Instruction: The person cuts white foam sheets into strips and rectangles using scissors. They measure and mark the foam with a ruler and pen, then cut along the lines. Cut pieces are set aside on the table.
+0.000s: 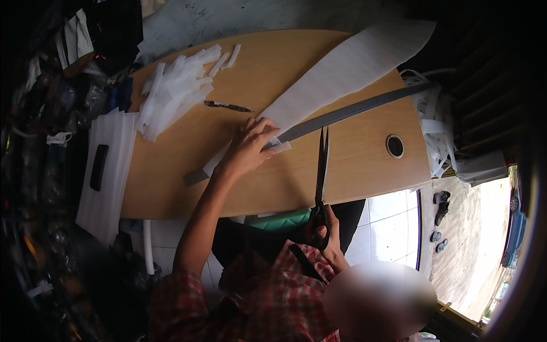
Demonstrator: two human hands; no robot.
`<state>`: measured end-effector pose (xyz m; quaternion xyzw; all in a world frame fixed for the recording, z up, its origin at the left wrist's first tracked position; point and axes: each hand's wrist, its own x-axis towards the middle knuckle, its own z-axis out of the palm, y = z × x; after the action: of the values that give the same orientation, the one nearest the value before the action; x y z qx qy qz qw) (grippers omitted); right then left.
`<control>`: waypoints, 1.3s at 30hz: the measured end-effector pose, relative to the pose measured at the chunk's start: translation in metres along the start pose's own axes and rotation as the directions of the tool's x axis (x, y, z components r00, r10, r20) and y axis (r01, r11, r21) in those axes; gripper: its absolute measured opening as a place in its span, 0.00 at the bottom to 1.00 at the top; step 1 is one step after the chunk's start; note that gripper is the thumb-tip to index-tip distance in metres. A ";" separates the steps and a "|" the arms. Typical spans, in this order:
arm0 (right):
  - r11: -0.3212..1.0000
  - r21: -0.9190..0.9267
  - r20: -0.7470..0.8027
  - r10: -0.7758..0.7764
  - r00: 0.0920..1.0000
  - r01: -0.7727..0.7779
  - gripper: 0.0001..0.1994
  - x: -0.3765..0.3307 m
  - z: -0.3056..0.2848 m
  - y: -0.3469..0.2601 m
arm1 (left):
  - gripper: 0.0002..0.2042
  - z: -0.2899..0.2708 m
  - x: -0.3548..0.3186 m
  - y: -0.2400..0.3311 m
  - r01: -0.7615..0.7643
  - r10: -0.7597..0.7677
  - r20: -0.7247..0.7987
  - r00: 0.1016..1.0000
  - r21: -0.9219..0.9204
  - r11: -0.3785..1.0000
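Nearest the camera, right hand [329, 239] has its grip clenched on the handles of long black scissors [322, 171], blades closed and pointing far across the wooden surface [353, 165]. Left hand [250, 145] presses flat, grip released, on the near end of a white foam sheet [347, 68] lying alongside a long grey ruler [353, 111] at mid-surface. Cut white strips [174, 91] are piled far left, a pen [228, 106] just right of them.
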<state>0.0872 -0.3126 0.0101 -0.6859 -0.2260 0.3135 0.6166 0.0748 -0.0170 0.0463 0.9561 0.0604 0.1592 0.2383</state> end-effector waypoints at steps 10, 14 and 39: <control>0.998 0.014 0.022 -0.066 0.998 0.066 0.44 0.022 -0.001 -0.015 | 0.06 0.000 -0.002 0.003 -0.076 0.076 0.012 0.997 -0.010 0.997; 0.997 0.047 0.046 -0.068 0.997 0.066 0.42 0.025 -0.006 -0.015 | 0.05 -0.024 -0.006 0.004 -0.049 0.036 -0.094 0.995 -0.138 0.989; 0.992 -0.121 0.113 0.034 0.993 -0.020 0.33 0.047 -0.015 -0.044 | 0.19 -0.057 -0.104 -0.044 0.258 -0.256 0.028 0.966 -0.085 0.962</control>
<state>0.1337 -0.2846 0.0467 -0.7055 -0.2702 0.3467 0.5560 -0.0436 0.0267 0.0450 0.9301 0.1750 0.1214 0.2993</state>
